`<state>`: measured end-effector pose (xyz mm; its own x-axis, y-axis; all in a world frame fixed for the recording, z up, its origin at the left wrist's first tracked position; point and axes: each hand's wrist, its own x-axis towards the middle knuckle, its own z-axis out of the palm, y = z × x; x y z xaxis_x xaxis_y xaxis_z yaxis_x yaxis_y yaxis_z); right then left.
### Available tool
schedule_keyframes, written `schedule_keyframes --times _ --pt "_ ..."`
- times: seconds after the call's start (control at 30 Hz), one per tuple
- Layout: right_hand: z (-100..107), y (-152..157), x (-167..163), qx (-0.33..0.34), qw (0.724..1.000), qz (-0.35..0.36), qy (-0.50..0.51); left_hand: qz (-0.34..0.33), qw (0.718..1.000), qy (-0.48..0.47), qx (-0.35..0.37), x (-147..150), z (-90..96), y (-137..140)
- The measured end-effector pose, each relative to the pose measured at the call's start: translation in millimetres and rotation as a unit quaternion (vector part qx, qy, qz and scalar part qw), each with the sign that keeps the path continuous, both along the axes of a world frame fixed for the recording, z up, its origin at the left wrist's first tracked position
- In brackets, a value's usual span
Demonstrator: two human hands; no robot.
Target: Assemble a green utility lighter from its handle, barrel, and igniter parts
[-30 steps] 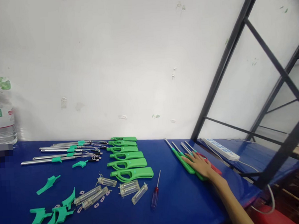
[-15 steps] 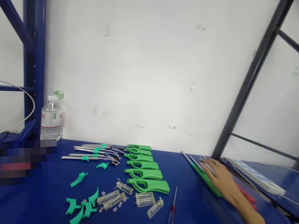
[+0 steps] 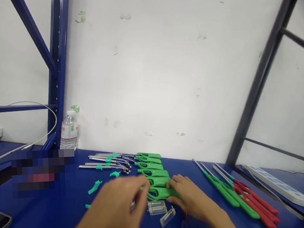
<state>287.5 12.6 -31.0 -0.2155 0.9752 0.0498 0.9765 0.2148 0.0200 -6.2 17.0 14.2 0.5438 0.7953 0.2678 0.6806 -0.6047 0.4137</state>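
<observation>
Green lighter handles (image 3: 153, 173) lie in a stacked column at mid-table. My right hand (image 3: 188, 197) is closed around the right end of the nearest green handle (image 3: 160, 193), thumb on the near side and fingers on the far side. My left hand (image 3: 118, 206) is blurred, its fingers bent beside the left end of that same handle; whether they grip it cannot be made out. Just below are clear fuel tanks (image 3: 157, 208), some hidden by my left hand. A single clear tank (image 3: 168, 216) lies near my right hand. The screwdriver (image 3: 184, 224) is mostly covered by my right arm.
Metal lighter rods (image 3: 101, 166) with wires and teal triggers (image 3: 95, 187) lie to the left. At right are long lighters with green handles (image 3: 244, 202) and red handles (image 3: 263, 205). A power strip (image 3: 280, 185), a water bottle (image 3: 69, 132) and a phone (image 3: 1, 222) surround them.
My right hand has left the lighters at the right and moved left onto the nearest green handle. My left hand has come into view. The camera has turned slightly.
</observation>
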Motion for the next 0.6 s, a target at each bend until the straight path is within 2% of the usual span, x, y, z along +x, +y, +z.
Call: schedule_keyframes --times 0.1,0.17,0.23,0.33,0.47,0.6 --pt "-8 7 3 0.013 0.999 0.021 -0.037 0.108 0.993 0.037 0.03 -23 27.3 57" --pt "-16 11 6 0.029 0.997 0.028 -0.063 0.15 0.986 0.062 0.025 -41 27.1 94" --pt "-23 15 10 0.05 0.994 0.033 -0.087 0.167 0.983 0.076 0.022 -60 14.2 124" --pt "-28 19 19 0.085 0.989 0.039 -0.115 0.164 0.983 0.084 0.023 -82 -13.7 152" --pt "-26 15 30 0.133 0.981 0.046 -0.132 0.145 0.983 0.111 0.017 -98 -38.9 170" --pt "-29 -6 28 0.182 0.972 0.079 -0.126 0.123 0.982 0.145 0.011 -104 -46.8 180"
